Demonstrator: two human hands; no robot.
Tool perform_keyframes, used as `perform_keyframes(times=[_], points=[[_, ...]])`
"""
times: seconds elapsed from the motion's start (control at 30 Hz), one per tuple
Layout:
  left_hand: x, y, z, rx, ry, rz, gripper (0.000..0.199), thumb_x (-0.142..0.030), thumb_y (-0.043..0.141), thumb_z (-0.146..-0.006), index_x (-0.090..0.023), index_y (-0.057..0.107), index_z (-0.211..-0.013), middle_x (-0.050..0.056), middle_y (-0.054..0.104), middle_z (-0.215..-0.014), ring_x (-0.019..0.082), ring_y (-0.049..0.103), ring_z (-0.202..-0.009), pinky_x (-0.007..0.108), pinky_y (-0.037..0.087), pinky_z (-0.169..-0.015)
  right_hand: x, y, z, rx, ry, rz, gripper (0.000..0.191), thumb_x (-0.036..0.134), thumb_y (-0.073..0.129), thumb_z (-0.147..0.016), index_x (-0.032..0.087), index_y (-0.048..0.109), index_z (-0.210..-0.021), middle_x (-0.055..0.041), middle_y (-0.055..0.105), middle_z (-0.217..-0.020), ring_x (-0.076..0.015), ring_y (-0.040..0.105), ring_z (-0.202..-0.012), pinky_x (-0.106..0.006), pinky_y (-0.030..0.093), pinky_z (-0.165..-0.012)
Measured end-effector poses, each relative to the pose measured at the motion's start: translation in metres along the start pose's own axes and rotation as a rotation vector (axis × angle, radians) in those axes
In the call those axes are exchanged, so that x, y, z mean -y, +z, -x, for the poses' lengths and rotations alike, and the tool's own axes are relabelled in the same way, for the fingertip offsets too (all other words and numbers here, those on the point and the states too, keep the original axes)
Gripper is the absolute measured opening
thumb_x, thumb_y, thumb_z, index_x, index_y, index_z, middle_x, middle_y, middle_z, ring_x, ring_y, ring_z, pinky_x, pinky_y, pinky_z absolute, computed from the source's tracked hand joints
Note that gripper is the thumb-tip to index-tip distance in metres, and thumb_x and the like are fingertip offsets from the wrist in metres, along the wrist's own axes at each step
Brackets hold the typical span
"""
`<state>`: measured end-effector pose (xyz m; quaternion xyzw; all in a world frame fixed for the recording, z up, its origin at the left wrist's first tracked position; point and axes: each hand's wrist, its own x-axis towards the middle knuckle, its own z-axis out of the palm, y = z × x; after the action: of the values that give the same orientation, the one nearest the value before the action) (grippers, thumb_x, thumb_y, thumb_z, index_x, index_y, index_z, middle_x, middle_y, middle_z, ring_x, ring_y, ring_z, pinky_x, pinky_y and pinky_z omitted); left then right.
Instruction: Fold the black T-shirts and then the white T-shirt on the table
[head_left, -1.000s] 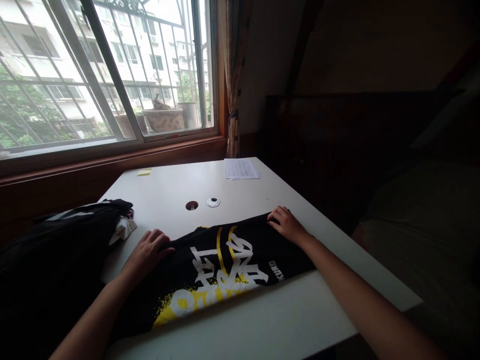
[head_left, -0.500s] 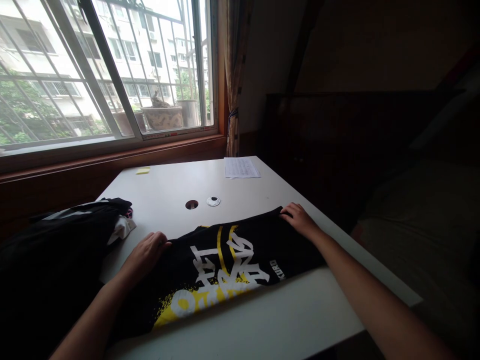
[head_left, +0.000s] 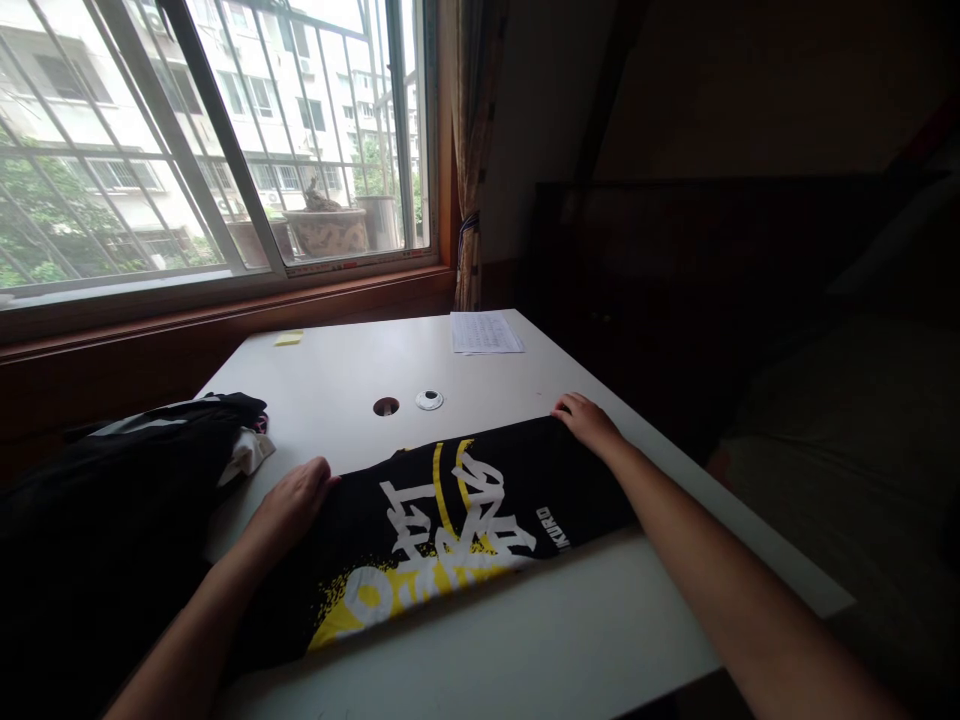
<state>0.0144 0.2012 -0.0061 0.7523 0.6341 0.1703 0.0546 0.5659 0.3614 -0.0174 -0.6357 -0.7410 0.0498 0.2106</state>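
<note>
At far left, a heap of dark clothes sits by the worktop, a bit of white cloth poking out on its right side. Behind, a barred window. Yellow notes near the worktop's back left corner. Your left hand is at the far edge of the black garment, fingers bent together; can't tell if it pinches the cloth. Garment lies lengthwise across the near part of the worktop, between your hands, white lettering and yellow print facing up. Beyond it, a round hole, then a round white cover just beside it. Printed papers at the back edge, near the tied curtain. Your right hand has the garment's far right corner, fingers and thumb closed on the edge.
</note>
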Motion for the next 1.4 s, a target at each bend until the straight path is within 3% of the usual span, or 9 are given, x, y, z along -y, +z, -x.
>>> perform_keyframes(times=[0.2, 0.4, 0.53, 0.63, 0.73, 0.8, 1.0, 1.23, 1.4], points=[[-0.003, -0.004, 0.004, -0.065, 0.045, -0.13, 0.024, -0.039, 0.041, -0.099, -0.023, 0.054, -0.087, 0.008, 0.065, -0.087, 0.024, 0.061, -0.08, 0.033, 0.046, -0.071, 0.004, 0.006, 0.006, -0.096, 0.036, 0.179, 0.023, 0.037, 0.053, -0.098, 0.023, 0.066, -0.111, -0.009, 0.063, -0.119, -0.0236, 0.061, -0.091, -0.032, 0.045, -0.07], [-0.026, -0.01, 0.003, -0.224, 0.219, -0.244, 0.031, -0.028, 0.042, -0.101, -0.021, 0.064, -0.122, 0.012, 0.067, -0.126, 0.03, 0.061, -0.116, 0.045, 0.049, -0.098, 0.036, 0.001, 0.017, -0.244, -0.099, 0.35, 0.03, 0.028, 0.052, -0.097, 0.02, 0.067, -0.121, -0.0165, 0.061, -0.121, -0.0354, 0.053, -0.111, -0.048, 0.047, -0.09], [-0.069, 0.003, -0.001, -0.117, 0.425, -0.254, 0.047, -0.04, 0.039, -0.106, -0.024, 0.046, -0.15, 0.008, 0.052, -0.154, 0.029, 0.043, -0.144, 0.051, 0.035, -0.118, 0.098, 0.009, 0.037, -0.127, -0.323, 0.115, 0.034, 0.028, 0.045, -0.101, 0.018, 0.068, -0.124, -0.0137, 0.064, -0.127, -0.03, 0.057, -0.116, -0.046, 0.045, -0.104], [-0.096, 0.023, -0.005, -0.029, 0.449, -0.261, 0.058, -0.047, 0.036, -0.107, -0.023, 0.032, -0.159, 0.008, 0.037, -0.163, 0.029, 0.032, -0.151, 0.053, 0.03, -0.121, 0.149, 0.024, 0.061, 0.06, -0.559, -0.043, 0.043, 0.037, 0.042, -0.104, 0.02, 0.058, -0.141, -0.0092, 0.059, -0.143, -0.0255, 0.052, -0.132, -0.043, 0.039, -0.115], [-0.101, 0.039, -0.007, 0.02, 0.368, -0.259, 0.062, -0.052, 0.034, -0.106, -0.021, 0.032, -0.159, 0.008, 0.033, -0.164, 0.029, 0.029, -0.153, 0.053, 0.029, -0.122, 0.18, 0.036, 0.08, 0.198, -0.645, -0.07, 0.053, 0.046, 0.038, -0.106, 0.021, 0.046, -0.152, -0.0079, 0.045, -0.158, -0.0253, 0.038, -0.147, -0.047, 0.028, -0.122], [-0.093, 0.044, -0.006, 0.029, 0.304, -0.252, 0.063, -0.053, 0.034, -0.106, -0.022, 0.03, -0.16, 0.008, 0.03, -0.165, 0.029, 0.027, -0.153, 0.052, 0.029, -0.122, 0.183, 0.039, 0.085, 0.262, -0.64, -0.055, 0.059, 0.051, 0.034, -0.106, 0.022, 0.039, -0.157, -0.0066, 0.036, -0.164, -0.0248, 0.029, -0.152, -0.048, 0.021, -0.125], [-0.052, 0.039, 0.009, 0.062, 0.162, -0.231, 0.065, -0.055, 0.031, -0.105, -0.024, 0.023, -0.162, 0.004, 0.028, -0.166, 0.025, 0.026, -0.154, 0.048, 0.022, -0.125, 0.134, 0.03, 0.069, 0.355, -0.484, 0.015, 0.071, 0.064, 0.025, -0.103, 0.025, 0.024, -0.163, -0.0042, 0.02, -0.169, -0.0243, 0.018, -0.156, -0.048, 0.011, -0.127], [-0.013, 0.028, 0.024, 0.102, 0.025, -0.258, 0.064, -0.051, 0.027, -0.105, -0.022, 0.025, -0.162, 0.002, 0.027, -0.166, 0.023, 0.023, -0.155, 0.045, 0.016, -0.126, 0.041, 0.013, 0.047, 0.316, -0.159, 0.195, 0.075, 0.066, 0.02, -0.102, 0.023, 0.021, -0.163, -0.0025, 0.017, -0.17, -0.023, 0.012, -0.157, -0.046, 0.009, -0.127], [0.019, 0.023, 0.031, 0.099, -0.052, -0.249, 0.063, -0.049, 0.026, -0.105, -0.021, 0.027, -0.161, 0.006, 0.025, -0.167, 0.026, 0.02, -0.156, 0.051, 0.017, -0.124, 0.001, 0.007, 0.042, 0.267, -0.019, 0.215, 0.073, 0.063, 0.019, -0.102, 0.024, 0.022, -0.163, -0.0032, 0.016, -0.17, -0.0259, 0.015, -0.156, -0.053, 0.015, -0.126]])
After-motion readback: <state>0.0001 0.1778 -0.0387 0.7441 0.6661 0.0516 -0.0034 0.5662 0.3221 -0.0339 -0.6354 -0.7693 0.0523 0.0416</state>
